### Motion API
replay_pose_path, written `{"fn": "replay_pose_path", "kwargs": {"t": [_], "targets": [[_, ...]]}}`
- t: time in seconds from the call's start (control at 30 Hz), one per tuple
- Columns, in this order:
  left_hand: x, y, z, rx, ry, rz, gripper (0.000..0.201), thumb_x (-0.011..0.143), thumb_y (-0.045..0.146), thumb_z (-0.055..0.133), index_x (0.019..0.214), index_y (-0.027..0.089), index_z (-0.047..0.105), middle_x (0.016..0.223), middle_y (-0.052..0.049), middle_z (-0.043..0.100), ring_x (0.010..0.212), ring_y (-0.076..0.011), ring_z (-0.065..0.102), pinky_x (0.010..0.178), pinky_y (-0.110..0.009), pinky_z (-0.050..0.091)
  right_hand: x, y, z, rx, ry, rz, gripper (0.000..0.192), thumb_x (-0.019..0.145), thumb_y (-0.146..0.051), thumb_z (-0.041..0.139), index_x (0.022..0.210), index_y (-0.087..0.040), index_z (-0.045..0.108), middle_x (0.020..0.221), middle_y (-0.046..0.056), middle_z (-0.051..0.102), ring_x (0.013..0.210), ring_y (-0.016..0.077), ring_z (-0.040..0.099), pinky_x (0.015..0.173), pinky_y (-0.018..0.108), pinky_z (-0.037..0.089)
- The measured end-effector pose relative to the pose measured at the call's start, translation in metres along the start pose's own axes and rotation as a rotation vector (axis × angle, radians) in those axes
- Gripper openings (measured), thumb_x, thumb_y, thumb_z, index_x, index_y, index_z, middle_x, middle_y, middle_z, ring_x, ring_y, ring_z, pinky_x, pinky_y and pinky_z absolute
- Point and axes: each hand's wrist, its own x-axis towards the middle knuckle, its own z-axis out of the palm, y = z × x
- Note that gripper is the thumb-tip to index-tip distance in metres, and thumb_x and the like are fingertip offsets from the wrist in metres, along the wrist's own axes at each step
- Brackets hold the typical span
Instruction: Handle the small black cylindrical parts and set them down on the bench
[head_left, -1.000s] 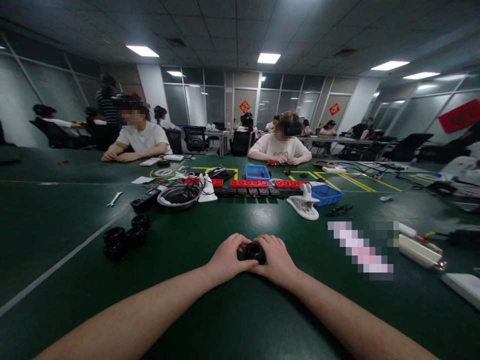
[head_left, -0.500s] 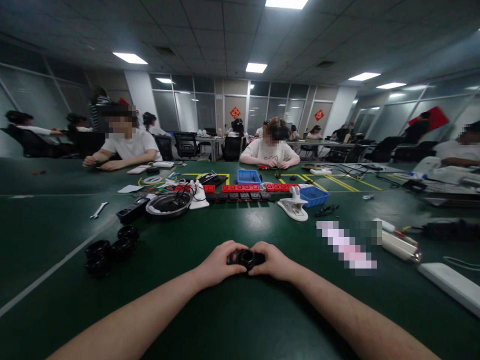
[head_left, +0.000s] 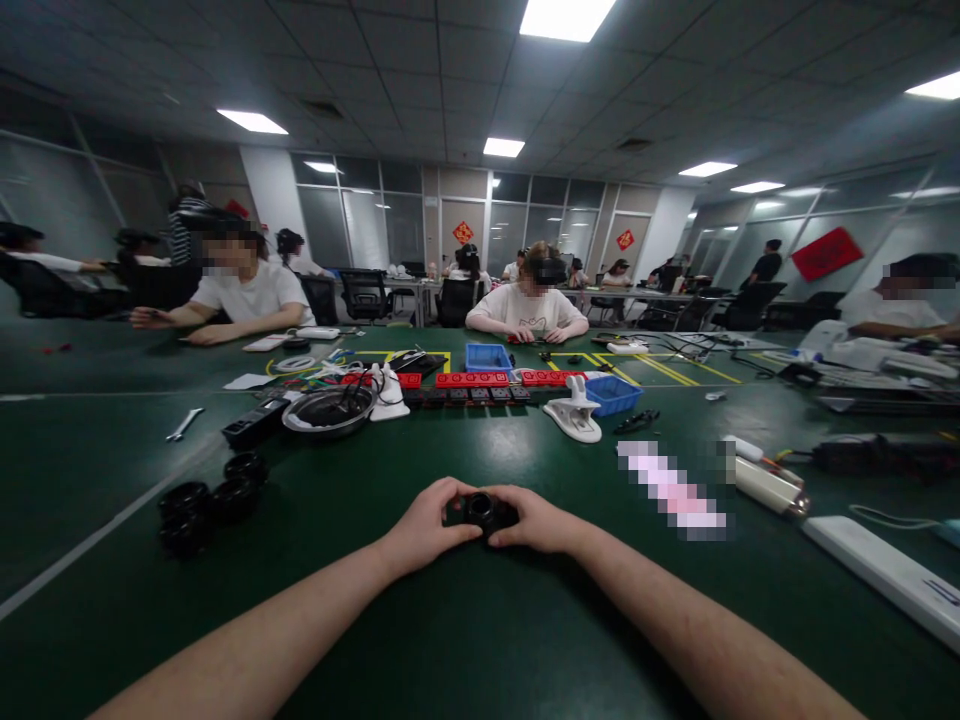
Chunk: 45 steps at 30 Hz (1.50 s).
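Observation:
My left hand [head_left: 426, 525] is curled with thumb and fingertips at the left side of a small black round part [head_left: 481, 508]. This part has a ring-shaped opening that faces up towards me. From the other side, my right hand [head_left: 534, 518] closes its fingers and thumb round the same part. Both hands rest low over the green table, with the fingertips nearly meeting; the part's underside and right side are hidden. To the left stands a group of several glossy black round parts [head_left: 234, 498] of similar look.
Beyond my hands lie a metal dish with cables [head_left: 330, 412], a white clip base [head_left: 574, 415], red socket strips [head_left: 472, 380] and blue trays [head_left: 613, 395]. A wrench [head_left: 184, 425] lies at left, a white bar [head_left: 889, 575] at right. Co-workers sit across the table [head_left: 420, 640].
The view has turned slightly, so the scene sits a little further left. Both hands stay on the black part; a small gap shows inside my left hand's curl.

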Motion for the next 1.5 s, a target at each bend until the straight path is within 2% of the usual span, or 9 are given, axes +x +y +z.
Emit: {"fn": "replay_pose_path", "kwargs": {"t": [0.13,0.33,0.53,0.73,0.87,0.97,1.07,1.23,1.5], "targets": [[0.001,-0.004,-0.001,-0.025,-0.042,0.005,0.038,0.068,0.023,0.063,0.104,0.022,0.051,0.086,0.000,0.048,0.073,-0.0145,0.048,0.061,-0.023,0.040,0.002,0.002,-0.005,-0.051,-0.032,0.042,0.029,0.063,-0.020,0.067,0.090,-0.016,0.058,0.085,0.000,0.056,0.079,0.0167,0.052,0.069,0.027,0.040],[0.002,0.000,-0.002,0.019,-0.079,0.035,0.035,0.070,0.025,0.061,0.103,0.023,0.052,0.082,0.001,0.046,0.071,-0.0144,0.046,0.061,-0.023,0.037,0.004,-0.001,-0.001,-0.114,0.032,0.142,0.030,0.055,-0.025,0.072,0.077,-0.015,0.055,0.071,-0.003,0.051,0.067,0.0126,0.048,0.056,0.021,0.035],[0.000,0.006,0.010,0.045,0.077,-0.122,0.029,0.063,0.023,0.065,0.089,0.018,0.053,0.080,0.001,0.047,0.068,-0.0151,0.046,0.059,-0.024,0.038,0.006,-0.008,0.017,-0.401,0.209,0.282,0.038,0.052,-0.042,0.069,0.071,-0.017,0.049,0.068,-0.001,0.052,0.060,0.0130,0.045,0.050,0.022,0.028],[0.001,0.005,0.013,0.043,0.176,-0.136,0.028,0.063,0.022,0.064,0.087,0.018,0.053,0.081,-0.001,0.048,0.070,-0.0160,0.047,0.062,-0.026,0.040,0.008,-0.013,0.029,-0.593,0.348,0.287,0.038,0.057,-0.046,0.063,0.078,-0.016,0.052,0.075,0.005,0.056,0.074,0.0214,0.050,0.065,0.032,0.033],[0.001,0.002,0.006,0.019,0.065,-0.043,0.031,0.065,0.024,0.064,0.094,0.019,0.053,0.080,0.000,0.048,0.066,-0.0142,0.046,0.058,-0.024,0.039,0.006,-0.009,0.016,-0.309,0.227,0.106,0.058,0.055,-0.039,0.069,0.105,-0.017,0.049,0.097,0.006,0.055,0.089,0.0227,0.049,0.076,0.034,0.035],[-0.001,0.002,0.001,0.023,-0.015,0.038,0.037,0.068,0.026,0.061,0.103,0.023,0.051,0.084,0.000,0.048,0.071,-0.0147,0.047,0.061,-0.024,0.039,0.004,-0.008,0.001,-0.106,0.010,0.016,0.046,0.060,-0.028,0.067,0.103,-0.017,0.053,0.097,0.004,0.056,0.090,0.0206,0.049,0.079,0.033,0.036],[-0.004,0.004,-0.002,0.029,-0.049,0.080,0.039,0.070,0.028,0.061,0.107,0.025,0.049,0.089,-0.001,0.049,0.077,-0.0162,0.049,0.066,-0.026,0.040,0.003,-0.010,-0.009,0.009,-0.090,0.009,0.036,0.063,-0.020,0.064,0.098,-0.016,0.056,0.093,0.002,0.055,0.087,0.0186,0.050,0.078,0.031,0.038],[-0.007,0.010,-0.003,0.028,-0.029,0.115,0.033,0.070,0.028,0.062,0.101,0.022,0.053,0.095,-0.002,0.050,0.089,-0.0184,0.047,0.076,-0.028,0.038,0.002,-0.008,-0.006,-0.031,-0.060,0.084,0.031,0.058,-0.022,0.069,0.086,-0.015,0.057,0.082,0.000,0.053,0.078,0.0168,0.050,0.066,0.025,0.039],[-0.006,0.011,0.009,-0.013,0.038,-0.089,0.039,0.061,0.024,0.067,0.097,0.021,0.051,0.090,0.000,0.049,0.076,-0.0160,0.048,0.064,-0.024,0.039,0.002,-0.019,0.018,-0.543,0.151,0.207,0.040,0.057,-0.050,0.063,0.076,-0.016,0.052,0.073,0.003,0.057,0.066,0.0180,0.051,0.056,0.026,0.032]]}}
